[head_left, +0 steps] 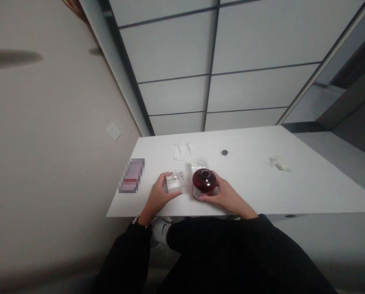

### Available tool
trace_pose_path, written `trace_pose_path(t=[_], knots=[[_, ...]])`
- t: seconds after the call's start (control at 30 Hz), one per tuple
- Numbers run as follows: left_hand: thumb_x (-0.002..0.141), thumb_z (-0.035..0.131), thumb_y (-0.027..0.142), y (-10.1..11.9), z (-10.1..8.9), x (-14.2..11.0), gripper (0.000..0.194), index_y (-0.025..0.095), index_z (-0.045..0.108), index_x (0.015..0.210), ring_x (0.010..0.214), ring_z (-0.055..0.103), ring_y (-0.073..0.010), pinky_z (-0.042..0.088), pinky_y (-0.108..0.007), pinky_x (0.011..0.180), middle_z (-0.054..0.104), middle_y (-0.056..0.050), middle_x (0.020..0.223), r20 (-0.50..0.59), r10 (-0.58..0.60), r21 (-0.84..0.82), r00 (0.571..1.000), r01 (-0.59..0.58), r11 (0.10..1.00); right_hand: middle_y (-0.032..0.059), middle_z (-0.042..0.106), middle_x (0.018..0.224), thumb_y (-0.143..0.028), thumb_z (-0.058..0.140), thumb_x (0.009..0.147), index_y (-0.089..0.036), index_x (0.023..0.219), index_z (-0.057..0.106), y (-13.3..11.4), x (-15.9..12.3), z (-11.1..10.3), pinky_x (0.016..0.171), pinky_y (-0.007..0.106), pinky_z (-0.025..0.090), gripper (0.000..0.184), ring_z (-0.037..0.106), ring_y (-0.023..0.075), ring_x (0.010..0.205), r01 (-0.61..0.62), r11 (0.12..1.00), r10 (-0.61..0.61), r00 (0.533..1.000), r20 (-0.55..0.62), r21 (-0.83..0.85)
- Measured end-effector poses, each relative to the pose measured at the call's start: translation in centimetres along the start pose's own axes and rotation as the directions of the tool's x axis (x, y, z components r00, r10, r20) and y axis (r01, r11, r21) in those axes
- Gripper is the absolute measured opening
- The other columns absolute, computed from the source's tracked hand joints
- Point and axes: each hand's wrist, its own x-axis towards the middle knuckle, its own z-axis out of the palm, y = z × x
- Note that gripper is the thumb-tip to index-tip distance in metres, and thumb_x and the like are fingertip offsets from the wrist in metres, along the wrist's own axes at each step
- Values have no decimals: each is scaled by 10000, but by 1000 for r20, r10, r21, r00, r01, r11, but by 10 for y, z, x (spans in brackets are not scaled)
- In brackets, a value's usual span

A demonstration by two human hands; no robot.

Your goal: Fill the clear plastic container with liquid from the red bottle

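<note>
My left hand (163, 194) grips a clear, box-shaped container (176, 182) with its thumb on the near side and fingers at the far left corner. Just to its right, my right hand (220, 191) is wrapped round a dark red, round-shouldered bottle (204, 181) with a small round opening on top. The bottle stands upright at the table's near side. Behind it, partly hidden, sits another clear piece (200, 164). I cannot make out what is inside the clear container.
On the white table (249, 183), small white pieces on a clear sheet (183, 150) lie at the back. A dark round disc (224, 152) is right of them. White crumpled material (278, 163) lies farther right; a pixelated pinkish item (132, 175) is left. A wall borders the left side.
</note>
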Motion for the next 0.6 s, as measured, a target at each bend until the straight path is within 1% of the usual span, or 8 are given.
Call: trace_pose_path(t=[0.07,0.13,0.2,0.27,0.33,0.4,0.5,0.6], knots=[[686,909,414,7,-6,-5,738,207,552,1298,1300,651,-330,525,-508,1129,670,-133,1361,14,-17,-56,1000,18,998,127,667,1394,-424,939,703,-247,1376,549,0,0,1,1137,525,495,797,645,336,1302,-1,1000,1,1000,6,-3],[674,920,419,15,-14,-9,773,210,554,1323,1330,640,-339,552,-495,1109,666,-139,1393,25,-25,-74,999,27,997,133,648,1417,-432,948,701,-251,1376,534,-1,0,2,1145,529,491,812,627,341,1330,6,1000,-6,1000,18,-13],[662,934,437,24,-22,-13,842,212,548,1376,1379,609,-359,569,-492,1097,635,-158,1459,39,-28,-68,999,30,997,132,648,1423,-426,955,699,-257,1374,537,-2,0,3,1149,539,490,812,621,346,1341,14,1000,-14,999,42,-8],[665,940,462,35,-29,-15,909,224,538,1445,1429,568,-376,576,-492,1097,572,-168,1549,58,-7,-50,998,10,999,129,654,1424,-411,953,706,-265,1379,540,-4,-1,3,1151,550,491,804,630,346,1334,16,1000,-17,998,68,15],[681,934,488,46,-35,-15,950,254,531,1508,1476,521,-384,578,-492,1100,508,-155,1620,76,38,-3,996,-37,999,127,656,1427,-401,950,710,-269,1383,541,-4,-1,5,1154,557,491,799,638,345,1326,19,999,-22,996,86,34],[697,925,519,58,-39,-15,978,290,517,1556,1494,500,-382,587,-490,1091,485,-134,1646,91,87,62,992,-93,994,125,652,1435,-399,949,710,-267,1389,539,-3,-2,6,1166,560,482,804,634,344,1336,24,999,-27,996,86,30],[726,904,556,73,-41,-13,995,295,491,1592,1443,559,-358,601,-480,1075,548,-135,1594,109,172,127,979,-186,974,125,646,1450,-398,950,712,-266,1402,532,-1,-3,8,1179,556,471,817,622,340,1357,36,999,-38,996,77,25],[755,887,569,85,-42,-9,928,284,534,1564,1405,597,-329,547,-497,1150,616,-129,1530,122,268,204,956,-289,935,125,647,1459,-401,946,719,-266,1419,537,0,-3,10,1175,548,474,822,622,336,1358,52,998,-54,996,74,40]])
